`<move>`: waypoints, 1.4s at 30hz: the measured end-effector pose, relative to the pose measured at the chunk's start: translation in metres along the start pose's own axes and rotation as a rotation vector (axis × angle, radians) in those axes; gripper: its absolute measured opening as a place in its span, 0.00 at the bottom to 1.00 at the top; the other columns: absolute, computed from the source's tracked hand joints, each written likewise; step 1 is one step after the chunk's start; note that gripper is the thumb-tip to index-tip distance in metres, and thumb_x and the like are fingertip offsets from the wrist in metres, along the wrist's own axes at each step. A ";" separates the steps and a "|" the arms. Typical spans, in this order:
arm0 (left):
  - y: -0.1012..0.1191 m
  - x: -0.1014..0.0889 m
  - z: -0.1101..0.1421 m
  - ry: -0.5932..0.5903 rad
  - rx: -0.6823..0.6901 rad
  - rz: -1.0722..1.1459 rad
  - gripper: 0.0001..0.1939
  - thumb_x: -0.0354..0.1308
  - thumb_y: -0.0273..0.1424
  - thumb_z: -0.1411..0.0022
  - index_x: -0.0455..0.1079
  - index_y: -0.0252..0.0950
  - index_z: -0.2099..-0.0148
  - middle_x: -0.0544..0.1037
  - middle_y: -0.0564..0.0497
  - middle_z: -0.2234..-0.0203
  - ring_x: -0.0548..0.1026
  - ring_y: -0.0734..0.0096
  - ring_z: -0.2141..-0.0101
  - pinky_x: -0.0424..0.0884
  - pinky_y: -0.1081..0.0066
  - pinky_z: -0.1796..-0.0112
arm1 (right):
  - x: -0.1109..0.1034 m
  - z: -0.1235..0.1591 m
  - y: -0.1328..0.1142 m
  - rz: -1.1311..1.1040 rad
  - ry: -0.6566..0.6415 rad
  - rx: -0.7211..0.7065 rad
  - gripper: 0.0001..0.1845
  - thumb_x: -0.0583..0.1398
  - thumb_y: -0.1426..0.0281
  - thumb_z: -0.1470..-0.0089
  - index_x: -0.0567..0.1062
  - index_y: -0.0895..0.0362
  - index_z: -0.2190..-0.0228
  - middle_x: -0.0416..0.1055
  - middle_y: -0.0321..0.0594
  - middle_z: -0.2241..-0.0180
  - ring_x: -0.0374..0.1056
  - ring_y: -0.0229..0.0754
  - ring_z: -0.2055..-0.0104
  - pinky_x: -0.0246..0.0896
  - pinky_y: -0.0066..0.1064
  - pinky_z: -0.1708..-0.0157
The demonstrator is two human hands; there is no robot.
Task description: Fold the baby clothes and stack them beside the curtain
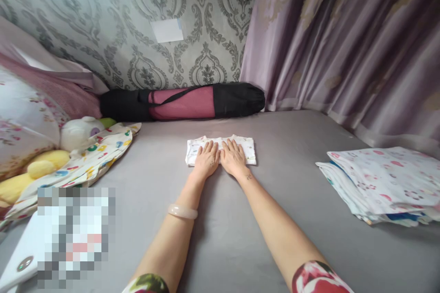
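A small white garment (250,150) with a fine coloured print lies folded into a flat rectangle on the grey sheet (275,247). My left hand (207,157) rests palm down on its left half, fingers stretched out and pointing away from me. Beside it, my right hand (233,156) lies flat on the right half, its fingers slightly spread. The two thumbs are close together near the middle of the cloth. Neither hand grasps anything. The hands cover much of the garment's front edge.
A folded stack of printed cloths (388,183) sits at the right. Along the wall lies a long black and dark pink bag (185,102). At left are a patterned cloth (106,146), a yellow plush toy (44,167) and a white device (27,251), partly pixelated. Curtains (330,45) hang at right.
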State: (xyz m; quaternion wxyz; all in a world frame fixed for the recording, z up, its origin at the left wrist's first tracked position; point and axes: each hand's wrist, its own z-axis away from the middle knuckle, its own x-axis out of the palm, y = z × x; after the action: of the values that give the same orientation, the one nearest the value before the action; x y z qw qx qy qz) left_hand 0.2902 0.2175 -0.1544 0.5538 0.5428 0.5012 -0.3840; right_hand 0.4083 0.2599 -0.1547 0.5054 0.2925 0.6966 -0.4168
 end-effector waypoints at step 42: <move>-0.080 -0.003 -0.010 0.315 -0.167 0.251 0.21 0.47 0.20 0.41 0.68 0.32 0.46 0.71 0.39 0.46 0.67 0.59 0.43 0.59 0.58 0.40 | 0.015 -0.021 -0.037 0.028 -0.010 -0.113 0.31 0.44 0.65 0.35 0.56 0.70 0.37 0.52 0.51 0.34 0.43 0.49 0.32 0.33 0.41 0.34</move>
State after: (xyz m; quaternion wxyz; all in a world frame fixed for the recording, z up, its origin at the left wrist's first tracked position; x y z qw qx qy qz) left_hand 0.2109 0.2175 -0.1677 0.5552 0.6063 0.5403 -0.1797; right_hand 0.3630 0.2604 -0.1552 0.5303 0.2712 0.7125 -0.3710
